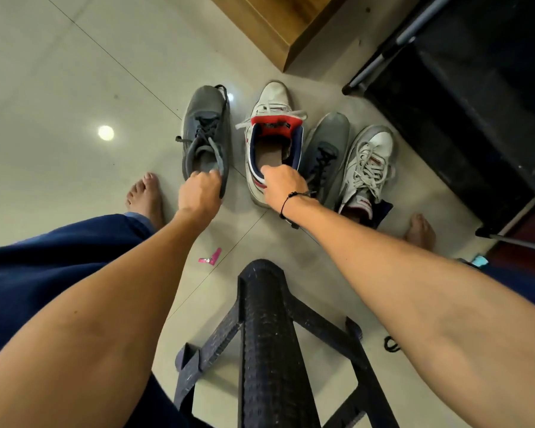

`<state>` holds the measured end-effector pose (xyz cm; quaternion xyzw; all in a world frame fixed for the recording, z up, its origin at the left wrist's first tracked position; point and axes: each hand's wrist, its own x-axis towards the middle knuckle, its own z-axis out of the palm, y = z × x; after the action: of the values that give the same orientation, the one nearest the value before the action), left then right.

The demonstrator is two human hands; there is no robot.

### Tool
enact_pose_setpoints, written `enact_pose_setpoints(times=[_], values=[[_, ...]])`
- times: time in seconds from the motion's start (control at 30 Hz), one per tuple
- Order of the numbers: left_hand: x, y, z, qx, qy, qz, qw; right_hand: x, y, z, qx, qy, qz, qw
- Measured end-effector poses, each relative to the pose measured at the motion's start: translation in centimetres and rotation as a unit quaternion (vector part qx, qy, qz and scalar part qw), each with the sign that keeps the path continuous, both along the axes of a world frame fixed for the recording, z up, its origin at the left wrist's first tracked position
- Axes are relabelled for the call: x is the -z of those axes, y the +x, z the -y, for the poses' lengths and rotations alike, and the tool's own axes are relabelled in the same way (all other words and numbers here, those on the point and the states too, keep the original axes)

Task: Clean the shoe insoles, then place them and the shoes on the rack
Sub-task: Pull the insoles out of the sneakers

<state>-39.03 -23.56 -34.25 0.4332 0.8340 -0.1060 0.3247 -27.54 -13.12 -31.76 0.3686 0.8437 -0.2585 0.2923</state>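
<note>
Four shoes lie on the tiled floor (59,88) in a loose row, toes pointing away from the person. The left grey shoe (205,131) is gripped at its heel collar by the left hand (199,193), fingers curled over the rim; the heel seems slightly raised, though contact with the floor cannot be told. The white shoe with red tongue (272,140) is held at its heel rim by the right hand (283,186), fingers curled over the edge toward the opening, in which a brownish insole (271,156) shows. Beside it lie a second grey shoe (326,149) and a second white shoe (368,162), touching one another and untouched by either hand. Judged step: taking hold of the shoes so that the insoles can be drawn out for cleaning. To do it well, steady each shoe by the heel, slacken the laces so the opening widens, then lift the insole from its heel end and peel forward without folding it. In the foreground stands a dark woven stool (269,335); a pink scrap (212,257) lies on the floor near it. A dark piece of furniture with metal tubes (464,88) stands at right; whether it is the rack cannot be told
</note>
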Motion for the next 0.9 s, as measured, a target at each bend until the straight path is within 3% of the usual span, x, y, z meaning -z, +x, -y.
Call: enact_pose_setpoints(times=[0.3,0.43,0.5,0.6,0.77,0.83,0.9], values=[[2.5,1.6,2.1,-0.029,-0.073,0.110,0.991,2.4,1.5,2.2,-0.031,-0.076,0.024,0.996],[0.9,2.5,2.4,-0.125,-0.045,0.140,0.981,1.0,1.8,2.8,-0.035,-0.064,0.001,0.997],[-0.2,3.1,2.9,-0.226,-0.018,0.166,0.960,0.2,1.6,3.5,-0.033,-0.055,-0.016,0.998],[-1.6,4.0,4.2,-0.432,0.008,0.238,0.870,-0.2,0.9,4.9,-0.012,-0.051,-0.041,0.998],[-2.9,5.4,5.9,-0.699,0.041,0.368,0.611,0.7,-1.7,7.1,0.008,-0.054,-0.080,0.995],[-2.7,5.2,5.9,-0.739,0.060,0.387,0.548,1.5,-3.2,7.3,0.023,-0.049,-0.076,0.996],[-0.8,4.5,5.8,-0.767,0.063,0.379,0.514,2.6,-4.5,7.2,0.039,-0.046,-0.070,0.996]])
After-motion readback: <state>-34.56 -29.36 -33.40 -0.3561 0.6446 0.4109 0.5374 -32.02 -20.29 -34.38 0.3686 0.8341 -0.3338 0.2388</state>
